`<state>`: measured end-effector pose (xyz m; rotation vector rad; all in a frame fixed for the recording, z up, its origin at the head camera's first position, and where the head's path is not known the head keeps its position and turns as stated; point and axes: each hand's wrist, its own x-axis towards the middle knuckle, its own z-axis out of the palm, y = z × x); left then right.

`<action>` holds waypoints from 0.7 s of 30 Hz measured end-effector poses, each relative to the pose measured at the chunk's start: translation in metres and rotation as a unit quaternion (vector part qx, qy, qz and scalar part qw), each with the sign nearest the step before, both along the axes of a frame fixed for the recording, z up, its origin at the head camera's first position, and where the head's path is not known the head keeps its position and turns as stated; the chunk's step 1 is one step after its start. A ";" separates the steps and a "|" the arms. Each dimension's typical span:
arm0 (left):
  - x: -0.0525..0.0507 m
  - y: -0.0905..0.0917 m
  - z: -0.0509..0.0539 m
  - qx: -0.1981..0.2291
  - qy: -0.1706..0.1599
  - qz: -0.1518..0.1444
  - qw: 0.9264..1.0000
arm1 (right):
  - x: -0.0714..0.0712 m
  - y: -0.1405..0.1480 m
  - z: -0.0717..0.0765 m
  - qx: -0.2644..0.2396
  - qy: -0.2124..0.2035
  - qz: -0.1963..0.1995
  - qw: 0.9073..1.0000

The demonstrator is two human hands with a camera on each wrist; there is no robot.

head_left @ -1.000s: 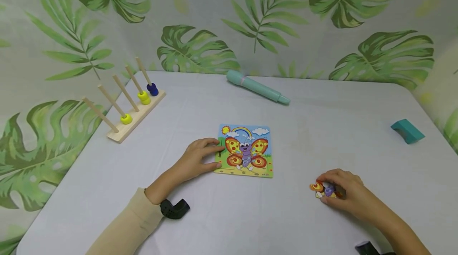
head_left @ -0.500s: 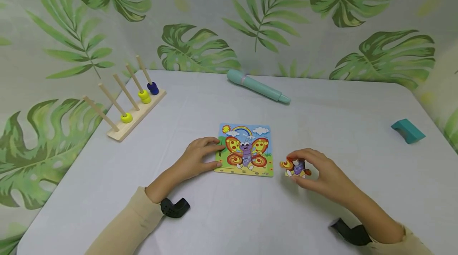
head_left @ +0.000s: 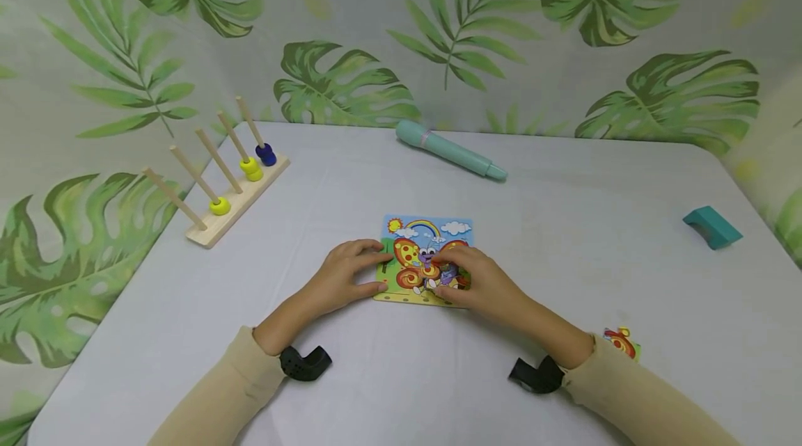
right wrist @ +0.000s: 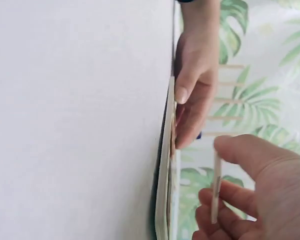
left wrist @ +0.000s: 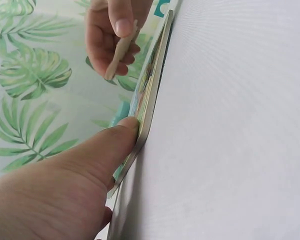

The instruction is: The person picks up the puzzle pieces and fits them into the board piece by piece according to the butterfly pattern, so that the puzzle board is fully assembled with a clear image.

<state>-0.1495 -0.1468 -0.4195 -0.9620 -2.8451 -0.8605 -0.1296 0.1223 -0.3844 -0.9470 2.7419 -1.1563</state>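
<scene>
A square butterfly puzzle board [head_left: 429, 223] lies flat on the white table. My left hand [head_left: 347, 272] rests on its left side, fingertips on the picture and thumb at the lower-left part. In the left wrist view the thumb [left wrist: 115, 137] presses on the board near its edge. My right hand [head_left: 491, 286] pinches a puzzle piece [head_left: 448, 275] between thumb and fingers over the board's right half, covering part of the picture. In the right wrist view this thin piece [right wrist: 216, 190] is held on edge, apart from the board.
Another puzzle piece [head_left: 622, 343] lies by the right sleeve. A wooden peg stand [head_left: 241, 204] with yellow and blue beads stands at back left. A mint-green pen-shaped object [head_left: 451, 152] lies at the back. A teal arched block [head_left: 713, 227] sits far right.
My right hand has carried the puzzle piece leftward from the right part of the table to above the board. Another piece now shows by the right sleeve. The left hand has stayed put.
</scene>
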 end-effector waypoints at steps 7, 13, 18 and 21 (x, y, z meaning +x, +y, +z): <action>0.000 0.000 0.000 -0.004 0.004 -0.007 1.000 | -0.010 -0.011 -0.014 0.019 -0.006 0.029 0.999; 0.002 0.000 0.002 0.003 0.022 -0.047 0.999 | -0.010 -0.018 -0.018 0.045 0.002 0.027 0.999; 0.003 0.002 0.003 0.010 0.047 -0.092 0.995 | -0.011 -0.019 -0.020 0.033 0.001 0.024 0.999; 0.003 0.002 0.003 0.002 0.058 -0.105 0.993 | -0.012 -0.019 -0.021 0.029 0.004 0.024 0.999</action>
